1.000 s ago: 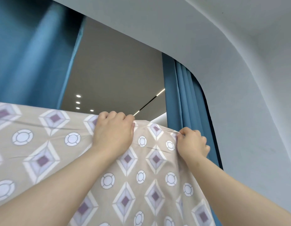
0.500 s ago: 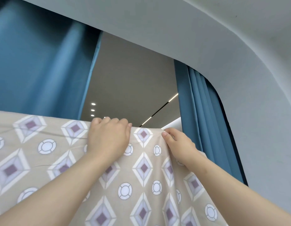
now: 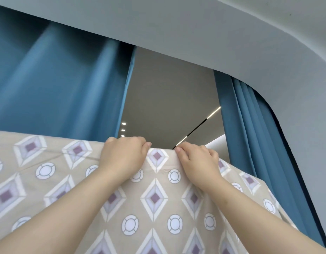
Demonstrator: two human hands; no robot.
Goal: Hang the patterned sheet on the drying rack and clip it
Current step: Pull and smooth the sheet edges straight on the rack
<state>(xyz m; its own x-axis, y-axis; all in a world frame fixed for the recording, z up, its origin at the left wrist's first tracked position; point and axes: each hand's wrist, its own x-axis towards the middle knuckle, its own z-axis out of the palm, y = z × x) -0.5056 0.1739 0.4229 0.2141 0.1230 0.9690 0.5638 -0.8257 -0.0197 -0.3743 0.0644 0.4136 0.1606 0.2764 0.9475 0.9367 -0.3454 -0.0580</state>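
Note:
The patterned sheet [image 3: 154,198], beige with white-and-purple diamonds and circles, hangs over a high rail that its top fold hides. My left hand [image 3: 122,155] curls over that top edge, fingers wrapped on the fold. My right hand [image 3: 197,160] sits close beside it, a short gap to the right, fingers pressed on the same edge. The sheet drops away at its right corner. No clip is visible.
Blue curtains hang behind the sheet at the left [image 3: 57,88] and right [image 3: 250,134]. Between them a gap shows a grey ceiling with lights [image 3: 167,98]. A pale curved bulkhead [image 3: 231,33] runs overhead.
My right hand has slid left along the top edge, from near the sheet's right corner to close beside my left hand. The view has panned, shifting everything rightward.

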